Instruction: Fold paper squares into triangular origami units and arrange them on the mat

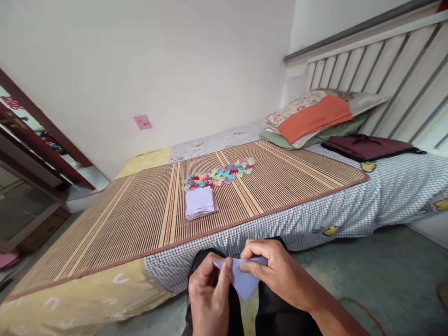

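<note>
A lilac sheet of origami paper (244,281), folded into a triangle with its point downward, is held above my knees. My left hand (211,291) pinches its left corner between thumb and fingers. Along the top right edge, my right hand (271,268) grips the paper, thumb in front and fingers behind. On the bed's mat in front of me lies a stack of square paper (200,202) with a pale lilac sheet on top. Just behind the stack, several small folded paper pieces (224,175) in many colours are spread in rows.
A striped bamboo mat (140,210) covers the bed, over a checked sheet (287,228). Pillows (311,116) and a folded maroon cloth item (367,147) lie at the right by the white headboard (392,79). A pink paper (143,122) is on the wall.
</note>
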`<state>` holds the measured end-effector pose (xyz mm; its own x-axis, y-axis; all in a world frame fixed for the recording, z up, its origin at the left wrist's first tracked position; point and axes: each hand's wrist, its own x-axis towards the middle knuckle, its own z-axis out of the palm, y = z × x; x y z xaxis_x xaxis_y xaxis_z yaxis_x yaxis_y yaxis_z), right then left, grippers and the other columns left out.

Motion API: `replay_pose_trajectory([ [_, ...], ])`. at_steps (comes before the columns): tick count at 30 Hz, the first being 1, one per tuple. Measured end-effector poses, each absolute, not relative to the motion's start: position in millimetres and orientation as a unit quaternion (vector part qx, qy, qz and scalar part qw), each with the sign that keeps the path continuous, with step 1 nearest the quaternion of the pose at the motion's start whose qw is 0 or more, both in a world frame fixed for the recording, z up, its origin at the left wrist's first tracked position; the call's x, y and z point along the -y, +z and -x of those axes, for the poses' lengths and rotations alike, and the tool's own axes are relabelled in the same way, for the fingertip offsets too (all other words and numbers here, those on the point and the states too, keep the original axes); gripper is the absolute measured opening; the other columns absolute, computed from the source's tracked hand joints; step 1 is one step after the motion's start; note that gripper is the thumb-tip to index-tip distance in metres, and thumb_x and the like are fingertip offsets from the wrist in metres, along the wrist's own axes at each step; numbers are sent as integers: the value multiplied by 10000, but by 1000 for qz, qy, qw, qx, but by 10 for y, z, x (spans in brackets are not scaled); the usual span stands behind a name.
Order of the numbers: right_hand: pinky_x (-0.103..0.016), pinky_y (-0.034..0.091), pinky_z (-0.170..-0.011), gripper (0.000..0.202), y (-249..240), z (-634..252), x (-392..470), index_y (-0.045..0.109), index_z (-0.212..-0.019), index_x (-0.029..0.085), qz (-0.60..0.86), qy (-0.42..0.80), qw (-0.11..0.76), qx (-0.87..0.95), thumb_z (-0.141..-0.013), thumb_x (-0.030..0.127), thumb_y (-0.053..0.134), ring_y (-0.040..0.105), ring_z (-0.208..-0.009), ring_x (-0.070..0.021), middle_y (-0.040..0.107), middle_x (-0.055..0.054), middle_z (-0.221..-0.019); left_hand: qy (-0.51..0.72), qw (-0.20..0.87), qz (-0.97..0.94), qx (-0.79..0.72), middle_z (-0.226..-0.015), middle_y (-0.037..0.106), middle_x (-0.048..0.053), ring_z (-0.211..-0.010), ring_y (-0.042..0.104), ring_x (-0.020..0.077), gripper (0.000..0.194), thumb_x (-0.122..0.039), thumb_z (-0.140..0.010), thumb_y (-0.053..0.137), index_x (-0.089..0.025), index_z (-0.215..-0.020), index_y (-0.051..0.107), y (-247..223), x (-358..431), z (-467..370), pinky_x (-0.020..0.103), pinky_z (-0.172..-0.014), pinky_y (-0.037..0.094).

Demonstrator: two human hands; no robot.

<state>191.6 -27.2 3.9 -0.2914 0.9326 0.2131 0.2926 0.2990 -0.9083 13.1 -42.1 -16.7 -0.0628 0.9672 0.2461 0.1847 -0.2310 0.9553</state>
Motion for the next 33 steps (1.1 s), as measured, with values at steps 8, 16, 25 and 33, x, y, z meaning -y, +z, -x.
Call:
replay_pose_trajectory([
  [8,-247,381,-683,196,19,-1907,280,641,-740,191,451,389,394,700,-928,167,691,549,-700,-120,605,50,-718,562,360,-520,-533,-580,466,-38,-553,393,125,376,-437,-870,747,-199,-640,567,-262,423,-217,225,-506,351],
  [16,-253,385,-695,180,18,-1940,279,661,-747,192,456,393,385,700,-922,167,695,562,-711,-128,639,39,-730,547,276,-578,-540,-549,541,-38,-513,496,126,388,-438,-935,666,-209,-630,591,-133,449,-157,220,-531,409],
  [25,-250,389,-706,169,64,-1857,286,666,-752,190,473,385,379,696,-912,143,693,580,-732,-133,641,36,-741,550,142,-628,-532,-539,526,-57,-484,488,111,369,-291,-971,611,-221,-614,545,-142,459,-179,216,-552,410],
  [33,-250,380,-692,206,63,-1830,285,643,-723,178,462,388,383,700,-925,165,683,568,-712,-131,618,36,-714,570,83,-627,-523,-536,564,-63,-444,504,99,273,-266,-905,692,-220,-652,602,-216,411,-96,190,-502,441],
])
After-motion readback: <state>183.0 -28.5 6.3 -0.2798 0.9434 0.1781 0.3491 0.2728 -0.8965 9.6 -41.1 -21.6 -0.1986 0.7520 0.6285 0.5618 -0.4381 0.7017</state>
